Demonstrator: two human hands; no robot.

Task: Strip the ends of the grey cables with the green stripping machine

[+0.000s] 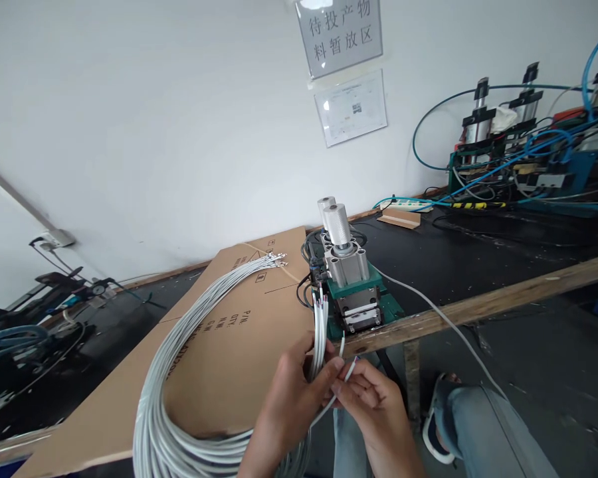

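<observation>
My left hand (294, 392) is closed round a small bunch of white cables (320, 325) standing upright, their stripped ends on top. One more cable end (342, 344) sticks up by its thumb. Between thumb and fingers, my right hand (379, 408) pinches a single white cable (349, 372), tilted, with coloured wires at its tip. Just beyond both hands stands a small pneumatic machine (349, 269) with metal cylinders on a green base. A thick coil of white cables (152, 398) curves from the cardboard towards my left forearm.
Flat cardboard (239, 372) covers part of the black bench (408, 265), which has a wooden front edge (478, 302). More pneumatic machines (478, 133) with blue hoses stand at the right. Other equipment (10, 338) is at the left. Signs (346, 40) hang on the wall.
</observation>
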